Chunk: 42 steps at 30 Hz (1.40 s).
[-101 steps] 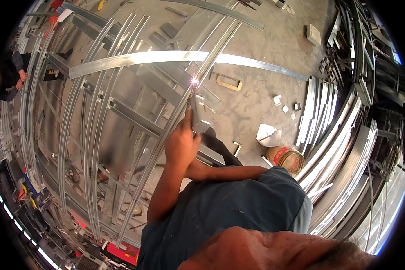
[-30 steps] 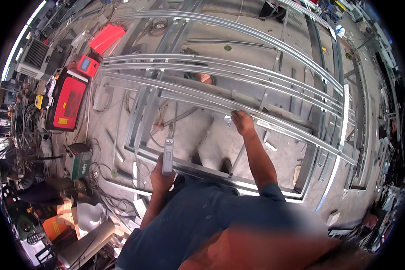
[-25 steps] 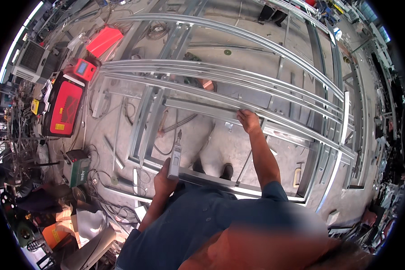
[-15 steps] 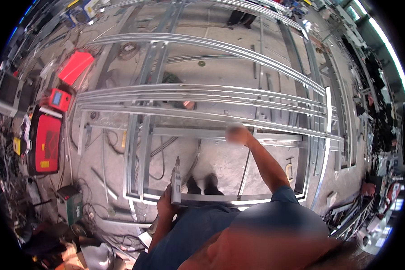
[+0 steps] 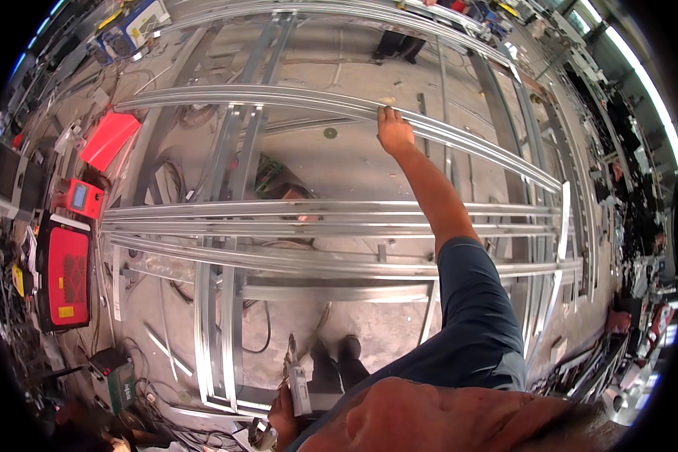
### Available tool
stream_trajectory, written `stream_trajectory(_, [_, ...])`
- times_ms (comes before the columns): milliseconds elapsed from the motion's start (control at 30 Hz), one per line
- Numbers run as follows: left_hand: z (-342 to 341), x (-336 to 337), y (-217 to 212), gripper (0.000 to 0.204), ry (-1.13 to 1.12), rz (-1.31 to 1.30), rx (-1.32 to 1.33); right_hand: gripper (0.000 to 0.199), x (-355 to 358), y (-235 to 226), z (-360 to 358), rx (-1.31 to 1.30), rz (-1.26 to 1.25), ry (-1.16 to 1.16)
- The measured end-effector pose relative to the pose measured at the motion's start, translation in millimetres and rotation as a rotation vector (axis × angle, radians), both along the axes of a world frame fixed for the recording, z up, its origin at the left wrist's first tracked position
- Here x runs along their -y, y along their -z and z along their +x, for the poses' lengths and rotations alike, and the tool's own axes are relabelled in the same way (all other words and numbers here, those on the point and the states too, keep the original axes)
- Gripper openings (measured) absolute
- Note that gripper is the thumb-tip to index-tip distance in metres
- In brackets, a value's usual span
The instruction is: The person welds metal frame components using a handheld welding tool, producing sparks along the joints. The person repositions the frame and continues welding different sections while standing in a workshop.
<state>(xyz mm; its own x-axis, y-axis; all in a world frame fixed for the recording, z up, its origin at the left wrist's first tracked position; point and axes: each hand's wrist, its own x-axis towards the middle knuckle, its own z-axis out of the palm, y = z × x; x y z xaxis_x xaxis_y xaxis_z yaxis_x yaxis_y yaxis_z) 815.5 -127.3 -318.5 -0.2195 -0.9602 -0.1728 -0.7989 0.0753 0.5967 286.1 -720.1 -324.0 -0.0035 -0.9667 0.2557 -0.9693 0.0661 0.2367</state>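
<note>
My right hand point(image 5: 396, 131) reaches far forward, its fingers hooked over a long silvery metal rail point(image 5: 309, 96) that lies across the frame. In my left hand point(image 5: 282, 419), low and close to my body, is a grey welding gun point(image 5: 299, 388) with a pointed metal nozzle. The gun points away from me, above the floor beside my shoes point(image 5: 349, 348). Between my two hands, several more metal rails point(image 5: 339, 226) lie side by side across the lengthwise beams point(image 5: 232, 324) of the frame.
On the left stand a red-fronted machine point(image 5: 68, 279), a small red box with a display point(image 5: 81, 198) and a green case point(image 5: 115, 383). Cables point(image 5: 154, 399) trail over the floor near them. Another person's legs point(image 5: 398, 47) show beyond the far rails.
My right hand has moved forward from the nearer rails to the farther one. My view has shifted forward, so the frame sits lower in the picture. The welding gun stays in my left hand.
</note>
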Motion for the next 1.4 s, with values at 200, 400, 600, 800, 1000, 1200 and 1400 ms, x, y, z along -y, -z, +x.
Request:
stream_trajectory(200, [-3,10,-1,0.097,-0.063,0.042,0.041,0.044,76,70,13,-0.095,-0.265,-0.090])
stream_trajectory(400, [-6,21,4,0.097,-0.095,0.048,0.067,0.035,88,85,13,-0.150,-0.375,-0.080])
stream_trajectory(600, [-5,12,9,0.098,-0.123,0.018,0.079,0.025,45,56,29,0.017,-0.088,-0.109])
stream_trajectory(800, [-1,-1,20,0.099,-0.157,-0.039,0.089,0.030,-9,-7,63,0.183,0.086,-0.028])
stream_trajectory(1000, [-3,-9,17,0.099,-0.194,0.000,0.125,0.029,-19,-41,107,0.272,0.050,-0.086])
stream_trajectory(1200, [-3,-12,21,0.096,-0.213,0.012,0.111,0.029,-16,-96,173,0.324,-0.051,-0.191])
stream_trajectory(1400, [3,-21,26,0.092,-0.214,-0.016,0.010,0.027,-68,-178,245,0.437,-0.052,-0.285])
